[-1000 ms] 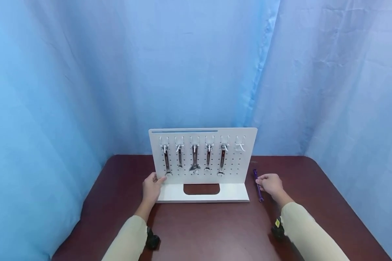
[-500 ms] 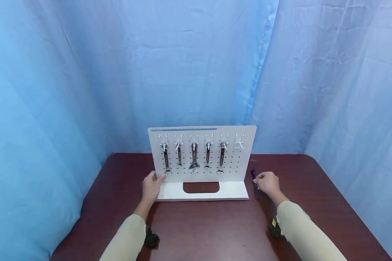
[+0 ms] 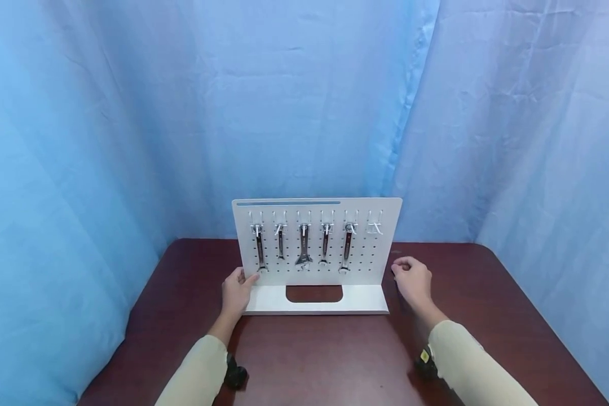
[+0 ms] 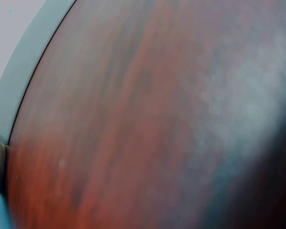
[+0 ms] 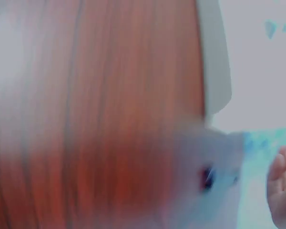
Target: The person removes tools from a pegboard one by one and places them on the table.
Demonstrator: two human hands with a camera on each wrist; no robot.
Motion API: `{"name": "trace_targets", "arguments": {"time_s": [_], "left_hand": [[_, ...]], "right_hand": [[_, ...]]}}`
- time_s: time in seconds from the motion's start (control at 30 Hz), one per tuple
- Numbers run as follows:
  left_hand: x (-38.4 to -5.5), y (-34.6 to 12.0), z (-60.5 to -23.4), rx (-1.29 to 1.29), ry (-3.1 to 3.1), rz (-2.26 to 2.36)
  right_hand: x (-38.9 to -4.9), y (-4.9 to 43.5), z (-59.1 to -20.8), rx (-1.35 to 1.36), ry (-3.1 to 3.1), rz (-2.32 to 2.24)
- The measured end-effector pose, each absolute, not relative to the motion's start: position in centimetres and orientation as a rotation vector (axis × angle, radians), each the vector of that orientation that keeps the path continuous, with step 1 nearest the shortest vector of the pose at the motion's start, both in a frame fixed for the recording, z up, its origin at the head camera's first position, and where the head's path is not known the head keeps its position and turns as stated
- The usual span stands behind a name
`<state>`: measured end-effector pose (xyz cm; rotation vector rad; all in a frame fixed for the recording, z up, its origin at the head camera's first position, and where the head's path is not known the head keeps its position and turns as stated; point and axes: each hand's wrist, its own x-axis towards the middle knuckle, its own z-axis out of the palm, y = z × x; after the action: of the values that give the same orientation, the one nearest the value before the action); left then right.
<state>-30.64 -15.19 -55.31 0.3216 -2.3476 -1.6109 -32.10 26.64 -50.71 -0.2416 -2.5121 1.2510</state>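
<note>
We are gripping the board (image 3: pixel 284 276) on the counter (image 3: pixel 314 355) with our left hand (image 3: pixel 237 291), holding our right hand (image 3: pixel 413 280) beside it, fingers (image 3: pixel 400 265) bent, any hold hidden, and risking the wrenches (image 3: pixel 304 243) slipping off their hooks (image 3: pixel 374 228) if a hard pull is tipping it.
</note>
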Motion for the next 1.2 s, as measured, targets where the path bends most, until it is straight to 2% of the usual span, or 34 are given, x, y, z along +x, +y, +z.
{"name": "trace_targets", "arguments": {"time_s": [0.27,0.5,0.87,1.2], "left_hand": [[-30.5,-15.0,-55.3,0.324,-2.344,-1.600],[-30.3,-14.8,-55.0,0.320,-2.354,-1.588],[-30.2,-15.0,-55.0,0.340,-2.346,-1.576],[-30.1,-15.0,-54.8,0.288,-2.354,-1.613]], "right_hand": [[-30.0,20.9,-48.3,0.053,-2.227,1.455],[-30.6,18.1,-47.1,0.239,-2.225,1.541],[-32.2,16.0,-45.7,0.136,-2.276,1.803],[-31.9,16.6,-45.4,0.177,-2.330,1.732]]}}
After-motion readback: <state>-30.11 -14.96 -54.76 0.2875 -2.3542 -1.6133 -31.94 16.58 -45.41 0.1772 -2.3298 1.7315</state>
